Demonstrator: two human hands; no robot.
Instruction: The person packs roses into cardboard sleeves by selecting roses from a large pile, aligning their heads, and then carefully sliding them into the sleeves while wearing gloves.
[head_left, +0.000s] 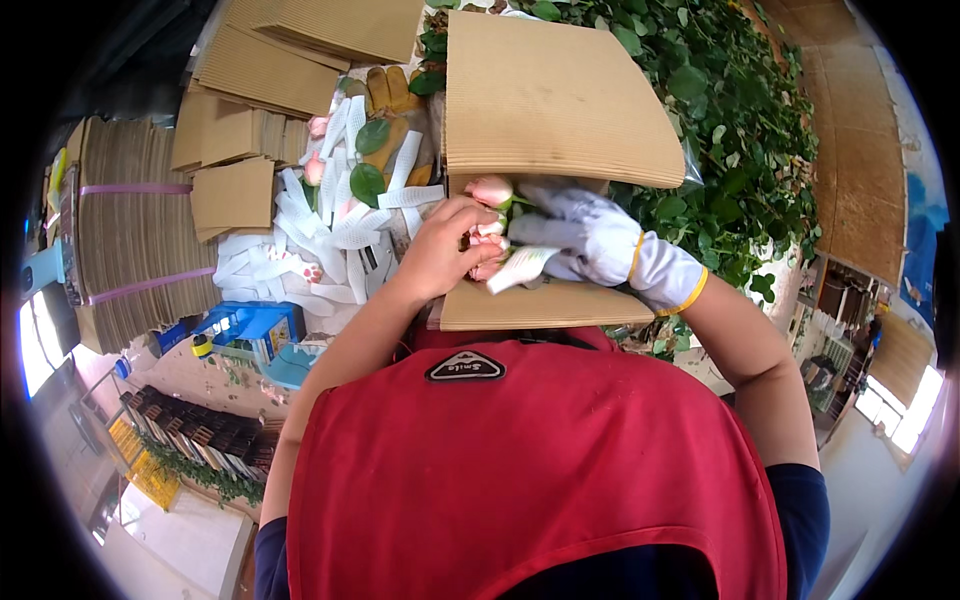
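Several pale pink roses (489, 192) lie in a column on a sheet of corrugated cardboard (547, 304) in front of me. My bare left hand (450, 244) rests on the left side of the rose heads, its fingertips bent over them. My right hand (581, 232), in a white knit glove with yellow trim, is at their stem side, blurred; whether it grips a stem cannot be told. A white foam net strip (523, 268) lies between the hands, against the lower blooms. Another corrugated cardboard sheet (562, 97) stands or folds up just beyond the roses.
White foam net sleeves (330, 195), loose roses, a stapler (379, 262) and a yellow-brown work glove (390, 90) lie left. Farther left are strapped cardboard stacks (135, 232) and a blue box (255, 326). Leafy green stems (720, 127) heap at the right.
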